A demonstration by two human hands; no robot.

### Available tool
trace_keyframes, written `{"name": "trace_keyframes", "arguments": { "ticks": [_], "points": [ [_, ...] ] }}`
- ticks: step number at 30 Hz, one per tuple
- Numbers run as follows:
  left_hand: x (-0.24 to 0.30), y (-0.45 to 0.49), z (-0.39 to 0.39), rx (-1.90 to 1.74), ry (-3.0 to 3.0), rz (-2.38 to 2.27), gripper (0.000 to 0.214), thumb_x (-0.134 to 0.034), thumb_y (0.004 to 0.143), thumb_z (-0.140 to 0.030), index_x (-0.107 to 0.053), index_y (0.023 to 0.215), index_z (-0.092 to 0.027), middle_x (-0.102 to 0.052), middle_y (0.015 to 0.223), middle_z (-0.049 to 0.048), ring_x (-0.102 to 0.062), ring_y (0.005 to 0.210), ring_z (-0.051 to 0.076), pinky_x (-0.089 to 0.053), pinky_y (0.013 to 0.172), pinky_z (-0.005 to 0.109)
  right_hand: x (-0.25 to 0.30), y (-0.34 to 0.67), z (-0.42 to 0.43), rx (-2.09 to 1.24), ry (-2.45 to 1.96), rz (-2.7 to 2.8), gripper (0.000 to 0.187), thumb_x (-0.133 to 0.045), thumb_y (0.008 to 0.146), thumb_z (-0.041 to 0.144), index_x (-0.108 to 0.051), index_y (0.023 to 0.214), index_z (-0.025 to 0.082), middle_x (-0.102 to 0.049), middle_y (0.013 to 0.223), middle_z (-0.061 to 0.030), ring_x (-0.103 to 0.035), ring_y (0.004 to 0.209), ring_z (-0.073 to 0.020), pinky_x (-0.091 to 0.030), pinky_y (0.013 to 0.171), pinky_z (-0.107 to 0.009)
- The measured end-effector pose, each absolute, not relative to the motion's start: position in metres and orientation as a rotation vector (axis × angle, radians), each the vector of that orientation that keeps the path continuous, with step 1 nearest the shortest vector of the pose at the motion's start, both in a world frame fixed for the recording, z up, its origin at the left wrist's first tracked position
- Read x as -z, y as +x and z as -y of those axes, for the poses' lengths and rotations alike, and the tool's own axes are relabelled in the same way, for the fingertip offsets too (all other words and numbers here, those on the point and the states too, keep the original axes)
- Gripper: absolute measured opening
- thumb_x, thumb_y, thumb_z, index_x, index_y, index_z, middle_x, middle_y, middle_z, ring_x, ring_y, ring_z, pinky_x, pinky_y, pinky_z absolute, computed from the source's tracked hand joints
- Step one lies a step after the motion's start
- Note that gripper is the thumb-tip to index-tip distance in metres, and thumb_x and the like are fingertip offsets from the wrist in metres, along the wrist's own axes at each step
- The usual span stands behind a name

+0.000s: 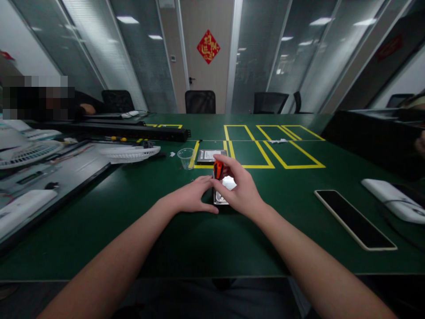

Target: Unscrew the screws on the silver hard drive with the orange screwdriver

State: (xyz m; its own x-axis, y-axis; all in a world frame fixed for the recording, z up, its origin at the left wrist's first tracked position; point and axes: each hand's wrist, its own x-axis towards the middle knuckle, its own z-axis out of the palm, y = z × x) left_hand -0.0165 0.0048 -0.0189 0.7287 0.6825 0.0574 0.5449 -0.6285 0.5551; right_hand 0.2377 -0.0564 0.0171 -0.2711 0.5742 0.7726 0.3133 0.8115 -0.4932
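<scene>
My right hand (237,186) holds an orange-handled screwdriver (218,169) upright, its tip down on a silver hard drive (221,198) lying on the green table (186,239). My left hand (192,197) rests on the table with its fingers against the drive's left edge. Most of the drive is hidden by both hands. A second hard drive (210,156) with a white label lies farther back, beside a clear plastic cup (185,158).
Yellow tape rectangles (265,150) mark the table's far middle. A phone (354,219) and a white device (392,199) lie at right. White fan grilles (129,153), a black power strip (133,130) and a large panel (49,177) sit at left; another person sits far left.
</scene>
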Motion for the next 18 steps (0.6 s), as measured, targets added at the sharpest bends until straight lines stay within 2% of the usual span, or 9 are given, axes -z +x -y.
{"name": "trace_keyframes", "arguments": {
  "ticks": [5, 8, 12, 15, 18],
  "points": [
    [0.015, -0.017, -0.005, -0.362, 2.412, -0.902, 0.117, -0.115, 0.091, -0.072, -0.068, 0.190, -0.029, -0.056, 0.205, 0.0223, -0.047, 0.195, 0.054, -0.037, 0.163, 0.077, -0.015, 0.235, 0.058, -0.351, -0.685, 1.862, 0.071, -0.073, 0.116, 0.019, -0.063, 0.185, 0.033, -0.086, 0.158, -0.0138, -0.090, 0.127, -0.0310, -0.078, 0.120, -0.056],
    [0.016, -0.020, -0.004, -0.373, 2.378, -0.937, 0.119, -0.116, 0.089, -0.072, -0.069, 0.189, -0.028, -0.059, 0.203, 0.0235, -0.050, 0.193, 0.055, -0.038, 0.161, 0.079, -0.018, 0.235, 0.057, -0.303, -0.651, 1.884, 0.064, -0.077, 0.117, 0.022, -0.067, 0.179, 0.032, -0.087, 0.157, -0.0139, -0.089, 0.125, -0.0307, -0.080, 0.115, -0.054],
    [0.016, -0.023, -0.003, -0.394, 2.379, -0.915, 0.111, -0.116, 0.091, -0.070, -0.072, 0.185, -0.031, -0.064, 0.198, 0.0209, -0.056, 0.189, 0.052, -0.040, 0.160, 0.078, -0.021, 0.233, 0.055, -0.280, -0.679, 1.915, 0.059, -0.079, 0.117, 0.023, -0.071, 0.175, 0.033, -0.088, 0.149, -0.0114, -0.087, 0.118, -0.0293, -0.082, 0.103, -0.050],
    [0.014, -0.023, -0.002, -0.354, 2.366, -0.953, 0.103, -0.115, 0.092, -0.067, -0.075, 0.179, -0.027, -0.068, 0.193, 0.0215, -0.058, 0.186, 0.053, -0.043, 0.158, 0.077, -0.021, 0.229, 0.057, -0.306, -0.657, 1.923, 0.062, -0.073, 0.119, 0.023, -0.068, 0.180, 0.032, -0.087, 0.163, -0.0134, -0.089, 0.132, -0.0311, -0.083, 0.106, -0.050],
    [0.010, -0.023, 0.000, -0.333, 2.361, -0.970, 0.103, -0.114, 0.092, -0.065, -0.075, 0.179, -0.027, -0.069, 0.192, 0.0203, -0.058, 0.186, 0.053, -0.044, 0.159, 0.075, -0.021, 0.227, 0.059, -0.325, -0.614, 1.920, 0.064, -0.070, 0.119, 0.021, -0.066, 0.182, 0.028, -0.085, 0.168, -0.0156, -0.089, 0.134, -0.0308, -0.082, 0.108, -0.048]
  ]
}}
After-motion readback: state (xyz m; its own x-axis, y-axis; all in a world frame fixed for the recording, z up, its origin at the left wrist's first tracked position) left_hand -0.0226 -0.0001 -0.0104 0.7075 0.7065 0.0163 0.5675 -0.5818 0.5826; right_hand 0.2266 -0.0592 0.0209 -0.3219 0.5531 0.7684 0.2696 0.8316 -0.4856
